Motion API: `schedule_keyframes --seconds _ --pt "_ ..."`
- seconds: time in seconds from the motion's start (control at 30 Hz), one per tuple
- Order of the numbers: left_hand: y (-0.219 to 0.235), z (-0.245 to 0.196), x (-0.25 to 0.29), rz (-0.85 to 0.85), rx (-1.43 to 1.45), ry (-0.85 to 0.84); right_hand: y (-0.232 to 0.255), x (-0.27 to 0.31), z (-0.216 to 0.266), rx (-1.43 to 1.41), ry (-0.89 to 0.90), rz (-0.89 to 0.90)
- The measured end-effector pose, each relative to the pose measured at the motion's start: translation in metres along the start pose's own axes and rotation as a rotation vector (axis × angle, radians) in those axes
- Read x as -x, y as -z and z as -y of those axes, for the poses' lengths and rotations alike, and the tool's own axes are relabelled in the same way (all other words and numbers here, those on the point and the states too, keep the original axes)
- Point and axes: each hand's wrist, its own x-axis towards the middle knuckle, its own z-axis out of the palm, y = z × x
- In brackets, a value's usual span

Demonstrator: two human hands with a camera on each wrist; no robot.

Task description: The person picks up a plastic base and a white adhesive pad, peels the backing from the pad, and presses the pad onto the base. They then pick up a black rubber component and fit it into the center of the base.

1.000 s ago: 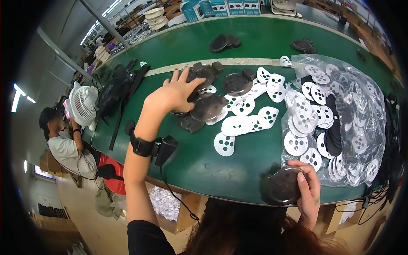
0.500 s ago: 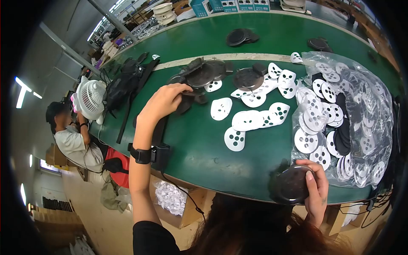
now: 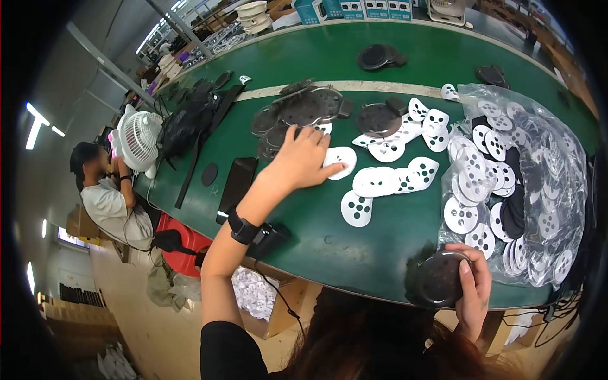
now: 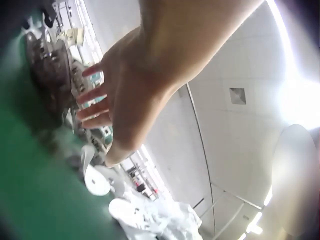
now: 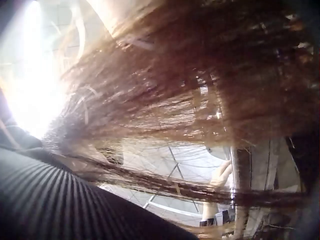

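My left hand (image 3: 306, 159) reaches over the green table (image 3: 329, 215), fingers spread, its fingertips on a white sticker sheet (image 3: 342, 156) beside a pile of black round plates (image 3: 297, 111). In the left wrist view the left hand (image 4: 107, 107) shows straight fingers above the plates (image 4: 47, 70) and white sheets (image 4: 97, 180). My right hand (image 3: 472, 291) grips a black round plate (image 3: 437, 278) at the table's near edge. Hair (image 5: 175, 90) covers the right wrist view.
A clear bag (image 3: 525, 183) full of white and black sheets lies at the right. Loose white sheets (image 3: 386, 180) lie mid-table. A black phone (image 3: 235, 180) and a black bag (image 3: 183, 126) sit at the left. A seated person (image 3: 107, 202) with a white fan (image 3: 139, 139) is further left.
My left hand let go of the black plates at the pile and moved right onto a white sheet. The right hand stays holding its plate.
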Motion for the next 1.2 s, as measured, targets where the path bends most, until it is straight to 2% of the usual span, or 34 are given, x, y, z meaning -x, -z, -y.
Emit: schedule_keyframes --seconds 0.13,0.2,0.23,0.47,0.53,0.57,0.6,0.67,0.7,0.77,0.8,0.9,0.97,1.07,1.17,1.2 --pt "0.004 -0.018 0.004 -0.103 0.219 -0.108 -0.001 0.002 0.000 0.019 -0.002 0.009" --pt "0.005 -0.028 0.005 -0.058 0.566 -0.030 -0.002 0.001 0.003 0.020 -0.003 0.013" --pt "0.001 -0.031 0.006 -0.119 0.568 -0.024 -0.002 0.001 0.003 0.020 -0.004 0.013" --pt "-0.005 -0.032 0.003 -0.115 0.670 0.026 0.002 0.002 -0.002 -0.030 0.000 0.033" --pt "0.008 -0.030 -0.005 -0.142 0.866 0.036 0.002 0.002 -0.001 -0.032 0.008 0.037" --pt "0.015 -0.025 -0.014 -0.138 0.797 -0.007 0.002 0.002 -0.001 -0.032 0.007 0.045" --pt "0.019 -0.021 -0.026 -0.246 0.690 -0.110 0.001 0.002 0.000 -0.029 0.009 0.046" --pt "0.032 -0.022 -0.051 -0.301 0.574 -0.287 0.001 0.002 0.000 -0.019 0.003 0.049" --pt "0.030 -0.025 -0.060 -0.308 0.577 -0.279 0.000 0.003 0.000 -0.010 0.004 0.056" --pt "0.024 -0.031 -0.076 0.109 0.635 -0.224 0.000 0.003 0.000 -0.038 -0.003 0.040" --pt "0.012 -0.030 -0.080 0.166 0.585 -0.191 0.002 0.004 0.000 -0.032 0.001 0.045" --pt "-0.006 -0.020 -0.086 0.120 0.495 -0.156 0.003 0.004 -0.001 0.021 0.076 0.047" --pt "-0.015 -0.008 -0.085 0.000 0.441 -0.151 0.002 0.005 0.000 0.026 0.052 0.041" --pt "-0.020 0.002 -0.084 -0.012 0.512 -0.110 0.002 0.004 0.000 0.041 0.027 0.060" --pt "-0.029 -0.006 -0.083 -0.199 0.318 -0.191 0.002 0.004 -0.002 0.103 0.084 0.055" --pt "-0.026 -0.013 -0.080 -0.250 0.299 -0.222 0.002 0.004 -0.003 0.109 0.080 0.112"
